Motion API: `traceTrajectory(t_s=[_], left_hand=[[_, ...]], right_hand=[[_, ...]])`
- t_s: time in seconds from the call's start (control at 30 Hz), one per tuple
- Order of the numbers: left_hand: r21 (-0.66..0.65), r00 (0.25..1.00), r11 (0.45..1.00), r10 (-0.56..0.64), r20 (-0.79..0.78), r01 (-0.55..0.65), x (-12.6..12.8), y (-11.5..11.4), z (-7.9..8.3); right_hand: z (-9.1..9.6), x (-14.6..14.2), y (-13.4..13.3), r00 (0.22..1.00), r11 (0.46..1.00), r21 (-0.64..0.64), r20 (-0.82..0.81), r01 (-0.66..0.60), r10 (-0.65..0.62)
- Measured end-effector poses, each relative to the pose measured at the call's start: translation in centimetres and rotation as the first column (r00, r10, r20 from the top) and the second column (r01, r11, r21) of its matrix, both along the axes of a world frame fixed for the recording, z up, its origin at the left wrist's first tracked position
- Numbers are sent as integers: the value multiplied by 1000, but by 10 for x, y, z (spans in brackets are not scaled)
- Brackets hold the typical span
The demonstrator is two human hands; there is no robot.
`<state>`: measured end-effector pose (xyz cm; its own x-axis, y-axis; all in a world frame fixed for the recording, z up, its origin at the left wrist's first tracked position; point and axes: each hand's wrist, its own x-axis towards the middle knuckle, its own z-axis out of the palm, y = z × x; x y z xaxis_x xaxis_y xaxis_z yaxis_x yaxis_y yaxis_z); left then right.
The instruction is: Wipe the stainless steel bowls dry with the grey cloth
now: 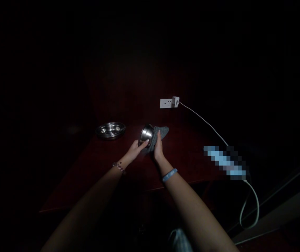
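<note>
- Head camera is looking down into a very dark room, and I am seeing two bare forearms reaching from the bottom of the frame toward the centre.
- Left hand [136, 147] is gripping a small steel bowl [146, 133] at its lower edge, just above centre frame. The bowl is tilting on its side, and a beaded bracelet [118, 167] is sitting on that wrist.
- Right hand [158, 148] is grasping a grey cloth [162, 132] and pressing it against the right side of the bowl. A blue wristband [169, 175] is circling that wrist.
- Bowl and cloth are sitting low over a dark red table [186, 150]; I cannot tell whether they are touching it.
- Left of the hands, a stack of steel bowls [110, 130] is resting on the table, well apart from the held one.
- Above and right of the hands, a white power strip [167, 103] is lying with a white cable [204, 121] trailing toward the lower right.
- I am judging that the wiping is going best with the left hand bracing the bowl firmly and turning it while the cloth is covering the whole curved surface, since the dim light is hiding missed spots.
</note>
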<state>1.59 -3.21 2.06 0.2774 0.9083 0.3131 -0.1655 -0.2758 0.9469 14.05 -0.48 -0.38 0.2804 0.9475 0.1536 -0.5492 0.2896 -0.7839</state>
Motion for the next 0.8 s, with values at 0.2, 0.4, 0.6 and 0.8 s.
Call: traceTrajectory(t_s=[0.2, 0.4, 0.6, 0.8], left_hand=[[-193, 947, 978, -12, 321, 78, 0, 0, 0], [-311, 870, 950, 132, 475, 26, -7, 7, 4], [-386, 770, 919, 303, 561, -80, -13, 11, 10], [-414, 757, 904, 342, 556, -104, -19, 18, 6]], right_hand=[[12, 1, -12, 1000, 991, -137, 27, 11, -8], [9, -3, -11, 997, 998, -47, 73, 32, -29], [4, 1, -9, 986, 987, -156, 165, 48, -22], [7, 2, -12, 988, 997, -45, 142, 60, -53]])
